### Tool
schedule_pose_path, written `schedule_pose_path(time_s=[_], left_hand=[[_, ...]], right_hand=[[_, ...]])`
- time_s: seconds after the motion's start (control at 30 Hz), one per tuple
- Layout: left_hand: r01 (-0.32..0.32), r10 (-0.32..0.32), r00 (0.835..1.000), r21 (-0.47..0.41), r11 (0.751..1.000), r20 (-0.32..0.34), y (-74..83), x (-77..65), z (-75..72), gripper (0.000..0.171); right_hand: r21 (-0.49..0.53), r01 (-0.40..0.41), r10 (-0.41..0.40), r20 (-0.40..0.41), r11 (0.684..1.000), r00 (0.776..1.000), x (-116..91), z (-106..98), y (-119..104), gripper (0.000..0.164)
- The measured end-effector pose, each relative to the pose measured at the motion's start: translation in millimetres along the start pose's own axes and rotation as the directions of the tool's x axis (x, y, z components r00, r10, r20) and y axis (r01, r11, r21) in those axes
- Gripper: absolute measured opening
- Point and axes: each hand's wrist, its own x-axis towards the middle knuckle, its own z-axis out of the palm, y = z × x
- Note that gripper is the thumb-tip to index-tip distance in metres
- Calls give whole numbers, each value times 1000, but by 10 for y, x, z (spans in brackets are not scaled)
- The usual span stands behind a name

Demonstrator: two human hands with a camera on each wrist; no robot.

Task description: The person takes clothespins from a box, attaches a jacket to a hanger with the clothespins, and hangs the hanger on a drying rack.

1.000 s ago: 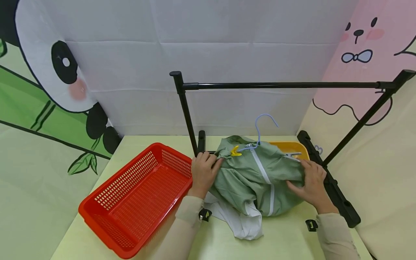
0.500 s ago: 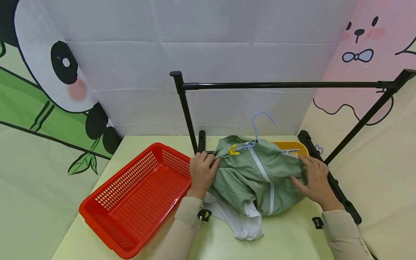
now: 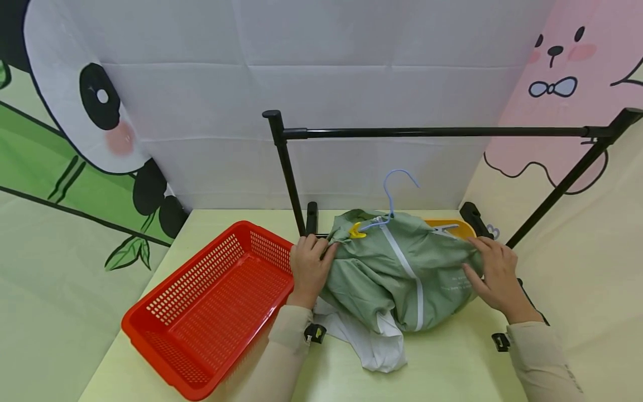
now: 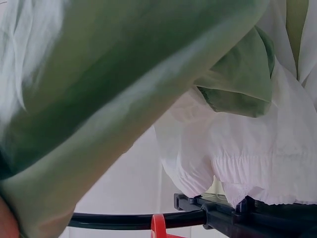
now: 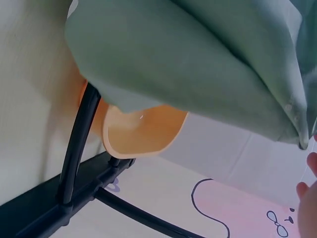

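Observation:
A green jacket (image 3: 372, 279) with a white zip strip lies bunched on the table in the head view, white fabric (image 3: 379, 349) hanging out below it. A blue hanger (image 3: 388, 195) stands out of its neck, hook upward. A yellow clip (image 3: 357, 231) sits at the neck's left and a pale clip (image 3: 444, 229) near the right shoulder. My left hand (image 3: 310, 271) pinches the jacket's left edge. On the opposite side my right hand (image 3: 497, 276) pinches the right edge, thumb in front. Close green cloth (image 4: 124, 89) fills much of the left wrist view.
Left of the jacket lies a red perforated basket (image 3: 221, 312). A black rack (image 3: 432, 132) rises behind, its bar above the hanger hook. Partly covered by the jacket is a yellow container (image 3: 464, 229); in the right wrist view the orange-yellow container (image 5: 143, 130) stands beside the rack foot.
My right hand has moved right with the jacket's edge, spreading the cloth wider. My left hand has shifted slightly left. The hanger, with both clips, has drifted left and a little up.

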Motion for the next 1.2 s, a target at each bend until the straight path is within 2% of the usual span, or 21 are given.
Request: schedule_pose_path(time_s=[0.43, 0.67, 1.03, 1.2], left_hand=[[45, -45, 999, -4, 999, -5, 32, 34, -62, 22], [87, -87, 996, -11, 996, 14, 42, 43, -81, 22], [88, -88, 996, -19, 996, -19, 47, 73, -103, 20], [89, -90, 996, -18, 996, -20, 44, 66, -116, 21]], right_hand=[[-10, -44, 44, 9, 999, 999, 35, -119, 128, 61], [-42, -63, 64, 9, 997, 998, 40, -186, 221, 54], [-99, -145, 145, -7, 984, 989, 43, -300, 383, 51], [-141, -187, 191, 20, 972, 981, 20, -332, 473, 50]])
